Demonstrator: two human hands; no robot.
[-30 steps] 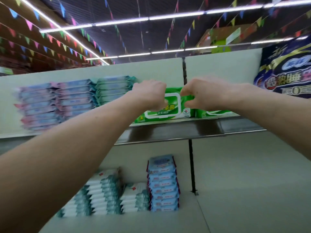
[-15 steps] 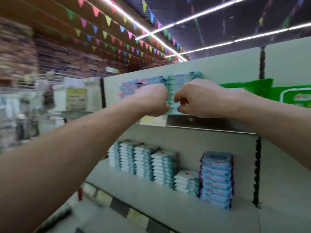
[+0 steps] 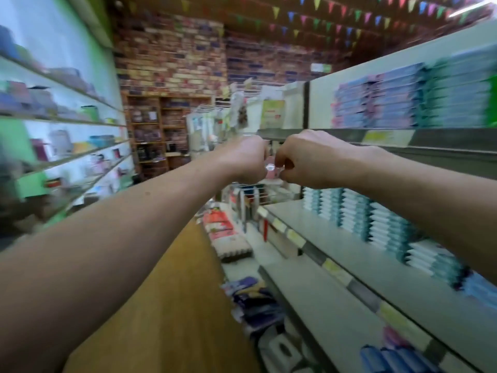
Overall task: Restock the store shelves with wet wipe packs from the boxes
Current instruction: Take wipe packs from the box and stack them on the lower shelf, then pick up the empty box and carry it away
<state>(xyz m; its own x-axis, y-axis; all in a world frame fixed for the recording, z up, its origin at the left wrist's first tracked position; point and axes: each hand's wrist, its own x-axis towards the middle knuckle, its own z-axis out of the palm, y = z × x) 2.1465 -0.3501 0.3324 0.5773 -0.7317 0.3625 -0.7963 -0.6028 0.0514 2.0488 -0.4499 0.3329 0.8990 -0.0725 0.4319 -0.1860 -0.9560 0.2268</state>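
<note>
My left hand and my right hand are held out side by side at chest height, knuckles almost touching. Both have curled fingers and nothing visible in them. They hover in the aisle just left of the shelving, apart from any pack. Stacks of blue, pink and teal wet wipe packs fill the upper shelf at right. White and teal wet wipe packs stand in rows on the shelf below. The view is motion-blurred.
The grey shelf edge with price tags runs along the right. A wooden floor leads down the aisle. Bagged goods and purple packs lie at the shelf foot. Wall shelves with wares line the left.
My hands have come off the green pack on the upper shelf and stay curled together, empty. The view has swung left, from the shelf face to along the aisle.
</note>
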